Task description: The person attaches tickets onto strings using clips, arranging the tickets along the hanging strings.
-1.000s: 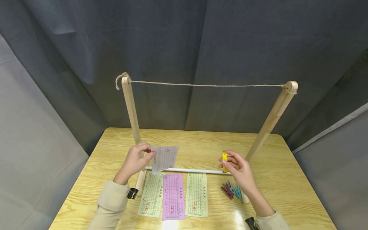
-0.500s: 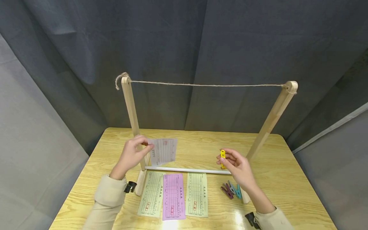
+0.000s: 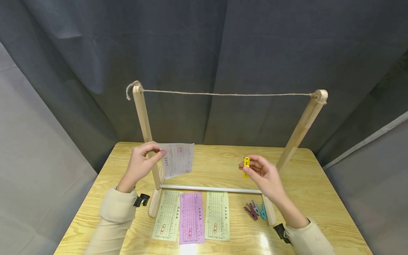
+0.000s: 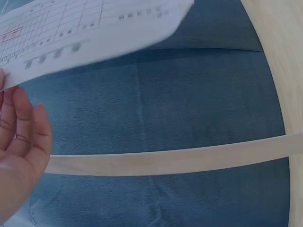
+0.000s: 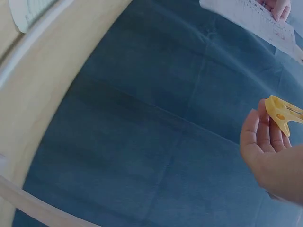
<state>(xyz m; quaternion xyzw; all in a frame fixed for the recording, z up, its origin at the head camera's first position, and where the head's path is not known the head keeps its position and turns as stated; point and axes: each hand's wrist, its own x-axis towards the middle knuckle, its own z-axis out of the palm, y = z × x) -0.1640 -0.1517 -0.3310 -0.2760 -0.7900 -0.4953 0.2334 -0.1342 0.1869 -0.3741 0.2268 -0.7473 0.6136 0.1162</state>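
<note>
Between thumb and fingers my left hand pinches a white printed paper slip by its left edge, in front of the left wooden post. The slip hangs in the air below the string, and its printed grid shows in the left wrist view as a white sheet. My right hand holds a yellow clothespin upright by thumb and fingertips, left of the right post. In the right wrist view the yellow clothespin sits at the fingertips.
The string runs between a left post and a right post, joined low by a white rod. On the table lie a green slip, a purple slip, another green slip and several clothespins.
My left hand has raised the white slip and shifted slightly left. My right hand has risen a little with the yellow clothespin.
</note>
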